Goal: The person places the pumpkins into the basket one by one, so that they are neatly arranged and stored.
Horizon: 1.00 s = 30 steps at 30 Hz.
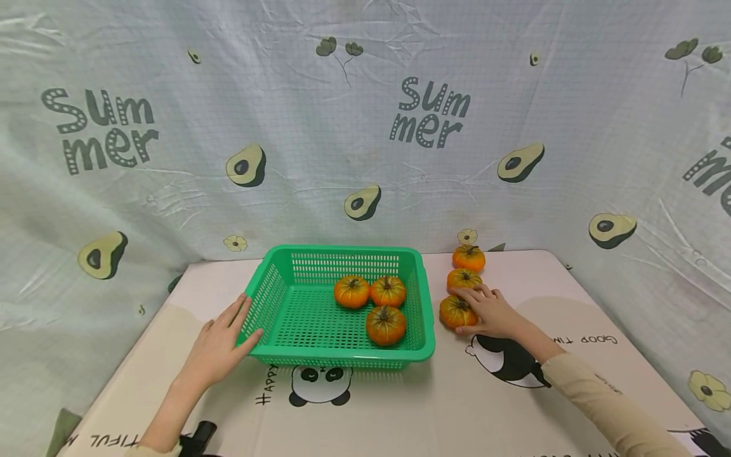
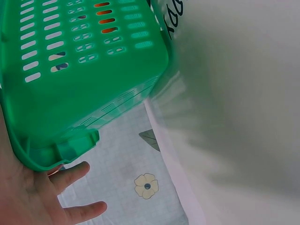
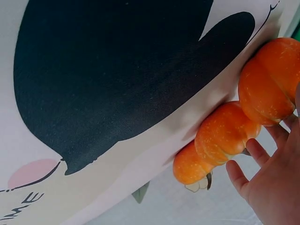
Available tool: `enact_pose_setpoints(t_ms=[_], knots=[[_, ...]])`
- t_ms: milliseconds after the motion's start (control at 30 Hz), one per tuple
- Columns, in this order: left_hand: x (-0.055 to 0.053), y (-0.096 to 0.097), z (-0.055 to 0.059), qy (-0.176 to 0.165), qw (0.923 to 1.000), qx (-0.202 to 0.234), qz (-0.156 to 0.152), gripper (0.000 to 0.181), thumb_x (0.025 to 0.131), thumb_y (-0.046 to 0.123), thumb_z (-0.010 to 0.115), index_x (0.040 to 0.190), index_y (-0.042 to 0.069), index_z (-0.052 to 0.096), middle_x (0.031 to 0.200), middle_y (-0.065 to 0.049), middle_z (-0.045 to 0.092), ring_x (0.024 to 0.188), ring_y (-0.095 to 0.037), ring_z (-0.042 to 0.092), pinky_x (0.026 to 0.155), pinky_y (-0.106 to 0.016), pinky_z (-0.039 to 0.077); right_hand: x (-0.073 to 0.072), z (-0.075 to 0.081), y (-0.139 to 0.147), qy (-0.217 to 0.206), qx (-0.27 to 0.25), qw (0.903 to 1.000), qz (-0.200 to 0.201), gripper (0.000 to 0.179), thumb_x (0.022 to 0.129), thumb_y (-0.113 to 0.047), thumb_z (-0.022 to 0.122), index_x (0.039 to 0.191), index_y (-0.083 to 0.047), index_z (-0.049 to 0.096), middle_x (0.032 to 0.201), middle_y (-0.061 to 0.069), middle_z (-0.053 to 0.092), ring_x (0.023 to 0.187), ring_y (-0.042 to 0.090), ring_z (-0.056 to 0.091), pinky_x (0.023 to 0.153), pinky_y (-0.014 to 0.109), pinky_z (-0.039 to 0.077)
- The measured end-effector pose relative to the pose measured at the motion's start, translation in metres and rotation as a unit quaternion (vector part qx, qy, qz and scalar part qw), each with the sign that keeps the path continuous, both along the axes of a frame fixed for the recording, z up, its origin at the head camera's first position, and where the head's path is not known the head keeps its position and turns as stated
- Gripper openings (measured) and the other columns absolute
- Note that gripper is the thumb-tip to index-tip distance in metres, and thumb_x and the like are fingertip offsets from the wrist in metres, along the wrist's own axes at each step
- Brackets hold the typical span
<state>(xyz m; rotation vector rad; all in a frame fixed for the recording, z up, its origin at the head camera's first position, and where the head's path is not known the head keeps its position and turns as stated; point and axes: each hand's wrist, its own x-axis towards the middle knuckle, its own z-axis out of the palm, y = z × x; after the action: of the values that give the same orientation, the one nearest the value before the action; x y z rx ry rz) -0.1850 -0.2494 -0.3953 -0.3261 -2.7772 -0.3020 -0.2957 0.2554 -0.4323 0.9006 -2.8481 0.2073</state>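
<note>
One pumpkin is in hand for me: the right hand [image 1: 495, 314] has its thumb on the near side of the nearest pumpkin [image 1: 455, 313] and fingers over the far side. I'd call that a grip, though I can't tell how tight. In the right wrist view a couple of other fingers stick out loose past it. That pumpkin is on the table [image 1: 342, 431], just left of the palm and just outside the right wall of the green basket [image 1: 342, 353].

So here's what it hangs on, imo: the basket lies to the left of that hand, long axis running side to side, and its right wall stands between the pumpkin and the inside. Going that way would take some lift. Right hand's clearly the nearer one. The left hand [image 1: 214, 349] is over at the opposite end, fingers fairly straight, touching the left rim but not curled round it as far as I can see.

Past my grip, the middle pumpkin [image 1: 461, 279] and the far pumpkin [image 1: 469, 259] make a row running off toward the sheet [image 1: 308, 114]. The middle one's right by my fingertips, easy to bump. Three more sit in the basket's right half: back-left pumpkin [image 1: 351, 292], back-right pumpkin [image 1: 389, 292], front pumpkin [image 1: 386, 325].
</note>
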Motion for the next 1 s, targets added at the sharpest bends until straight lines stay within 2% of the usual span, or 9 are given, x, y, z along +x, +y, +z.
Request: enact_pose_setpoints(t_ms=[300,700,1000], knots=[[0.0012,0.0019,0.0038,-0.012,0.9999,0.002,0.004,0.067,0.088,0.038,0.049,0.137,-0.003,0.030,0.142,-0.022,0.029,0.125,-0.040,0.035,0.091,-0.061,0.032,-0.0007,-0.0011,-0.0017,-0.007,0.001,1.0000,0.004,0.077,0.074,-0.052,0.063,0.135,-0.012,0.038,0.131,0.009,0.045,0.114,0.033,0.038,0.084,0.050,0.033],[0.0010,0.0011,0.0033,-0.007,1.0000,0.002,0.002,0.067,0.089,0.039,0.048,0.137,-0.003,0.030,0.142,-0.022,0.029,0.125,-0.040,0.035,0.091,-0.060,0.032,0.0003,-0.0017,-0.0047,-0.008,-0.009,0.9999,0.009,0.076,0.073,-0.049,0.065,0.134,-0.012,0.040,0.132,0.010,0.044,0.119,0.036,0.036,0.088,0.057,0.033],[0.0013,0.0014,0.0029,-0.006,1.0000,0.004,0.003,0.067,0.089,0.040,0.047,0.137,-0.003,0.030,0.142,-0.022,0.030,0.125,-0.040,0.036,0.091,-0.060,0.032,0.0019,0.0006,-0.0094,0.004,-0.017,0.9995,0.026,0.077,0.070,-0.044,0.068,0.132,-0.009,0.041,0.132,0.011,0.043,0.115,0.035,0.040,0.086,0.054,0.035]])
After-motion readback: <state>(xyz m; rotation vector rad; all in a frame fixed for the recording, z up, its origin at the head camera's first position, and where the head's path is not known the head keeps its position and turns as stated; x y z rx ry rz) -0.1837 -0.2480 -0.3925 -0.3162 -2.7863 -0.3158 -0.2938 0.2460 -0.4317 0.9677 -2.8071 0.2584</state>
